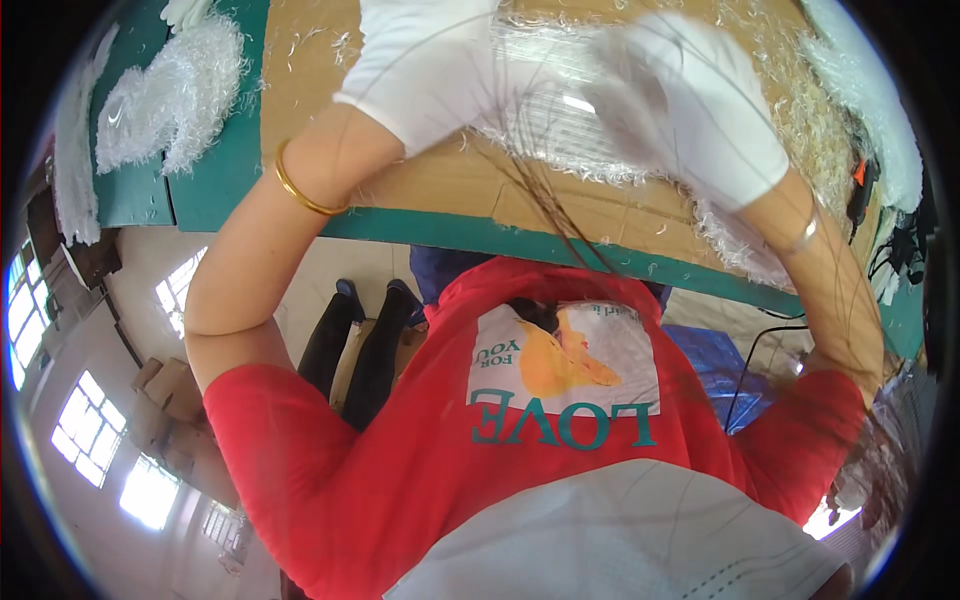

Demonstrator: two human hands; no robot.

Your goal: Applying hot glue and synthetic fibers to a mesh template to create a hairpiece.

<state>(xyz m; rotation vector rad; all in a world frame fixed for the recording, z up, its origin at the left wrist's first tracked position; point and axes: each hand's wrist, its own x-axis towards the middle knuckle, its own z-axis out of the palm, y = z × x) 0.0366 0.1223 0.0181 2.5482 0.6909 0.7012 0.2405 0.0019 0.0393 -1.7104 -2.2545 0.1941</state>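
Note:
My left hand (430, 75), in a white glove, rests at the left end of a shiny, clear-and-white fringed piece (555, 110) lying on brown cardboard (430, 190). Its fingers run off toward the upper edge and are mostly hidden. My right hand (695, 110), gloved in white too, is over the right part of the same piece; motion smears its fingers. Loose strands of hair hang in front of the piece and hide some of it. Whether either hand grips it cannot be made out.
The cardboard lies on a green table (450, 230) and carries many white shreds. White fringed pieces (175, 100) lie at the far left, and a white fluffy strip (870, 110) runs along the right. Near it is a black tool with an orange part (860, 190).

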